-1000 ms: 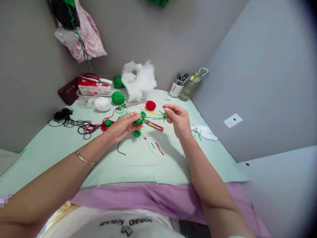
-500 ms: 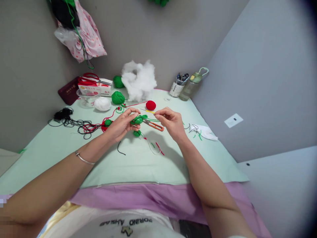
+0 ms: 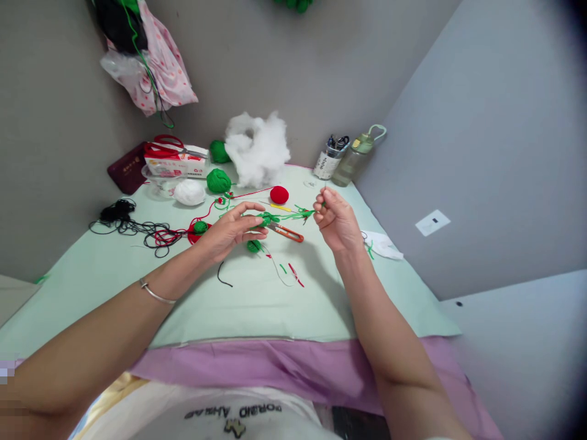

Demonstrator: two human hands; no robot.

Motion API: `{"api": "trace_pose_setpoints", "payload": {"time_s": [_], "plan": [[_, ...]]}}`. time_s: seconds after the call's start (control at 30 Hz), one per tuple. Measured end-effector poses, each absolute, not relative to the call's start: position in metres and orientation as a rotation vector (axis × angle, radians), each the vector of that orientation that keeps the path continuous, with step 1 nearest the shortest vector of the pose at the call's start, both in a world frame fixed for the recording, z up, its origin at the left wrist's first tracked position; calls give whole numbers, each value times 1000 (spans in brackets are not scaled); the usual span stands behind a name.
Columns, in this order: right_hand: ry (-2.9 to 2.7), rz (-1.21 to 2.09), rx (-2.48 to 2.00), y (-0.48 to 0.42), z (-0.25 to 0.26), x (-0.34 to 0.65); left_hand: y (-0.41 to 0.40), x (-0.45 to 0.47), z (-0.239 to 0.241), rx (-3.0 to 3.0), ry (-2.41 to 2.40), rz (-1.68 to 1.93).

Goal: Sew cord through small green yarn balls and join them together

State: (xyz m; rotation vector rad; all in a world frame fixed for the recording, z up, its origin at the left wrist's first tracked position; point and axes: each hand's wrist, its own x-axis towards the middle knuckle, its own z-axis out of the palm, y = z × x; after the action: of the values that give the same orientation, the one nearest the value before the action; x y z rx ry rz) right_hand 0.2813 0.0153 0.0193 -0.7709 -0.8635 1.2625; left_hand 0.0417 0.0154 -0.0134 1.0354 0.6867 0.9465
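My left hand is closed around a small green crochet piece, partly hidden by the fingers. From that piece, strands of green yarn stretch to my right hand, whose fingers are curled in a pinch on them. A thin needle-like tip seems to poke up above the right fingers. Orange-handled thread snips lie just beneath the yarn. Below my left hand sits another small green crochet piece. A yellow-handled crochet hook rests behind, close to a red yarn ball.
White stuffing is heaped at the back beside a green yarn ball and a white yarn ball. Tangled black yarn spreads at left. Red scissors top a box. A bottle and pen cup stand back right.
My right hand has moved right and turned palm inward, drawing the green yarn out toward it. My left hand stays nearly in place, its fingers slightly shifted over the green piece.
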Motion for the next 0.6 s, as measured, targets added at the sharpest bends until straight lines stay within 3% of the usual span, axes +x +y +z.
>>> {"api": "trace_pose_setpoints", "payload": {"time_s": [0.33,0.6], "plan": [[-792,1163,-629,18,24,298,14,43,-10,1023,687,979],[-1269,1048,-968,3,22,275,15,42,-15,1083,623,951]]}}
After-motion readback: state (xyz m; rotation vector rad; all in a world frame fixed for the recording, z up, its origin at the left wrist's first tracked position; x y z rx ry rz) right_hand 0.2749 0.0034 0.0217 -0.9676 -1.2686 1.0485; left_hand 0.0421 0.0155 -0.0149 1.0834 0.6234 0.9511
